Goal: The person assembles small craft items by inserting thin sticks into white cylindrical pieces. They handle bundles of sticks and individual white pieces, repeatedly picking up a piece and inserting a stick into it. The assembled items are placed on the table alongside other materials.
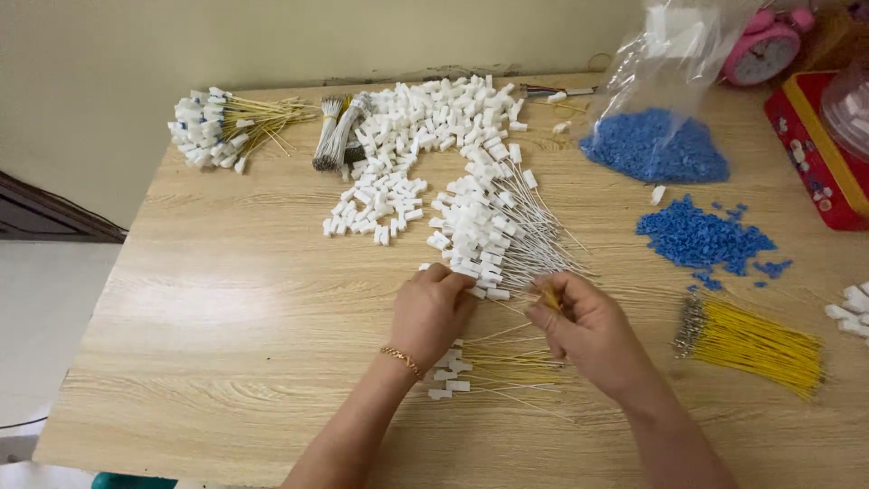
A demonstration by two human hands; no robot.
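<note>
My left hand (433, 306) rests knuckles up on the table, fingers curled over a small white plastic connector at the near end of a fan of white-capped wires (493, 226). My right hand (584, 324) pinches the yellow end of a thin wire (549, 296) between thumb and fingers, just right of the left hand. Below both hands lie a few finished yellow wires with white caps (480, 371). A big heap of loose white connectors (434, 122) spreads across the far middle of the table.
A bundle of yellow wires (756, 342) lies to the right. Blue plastic bits sit in a loose pile (701, 237) and in an open clear bag (656, 145). A capped-wire bunch (217, 127) lies far left, a red box (819, 158) and pink clock (765, 45) far right.
</note>
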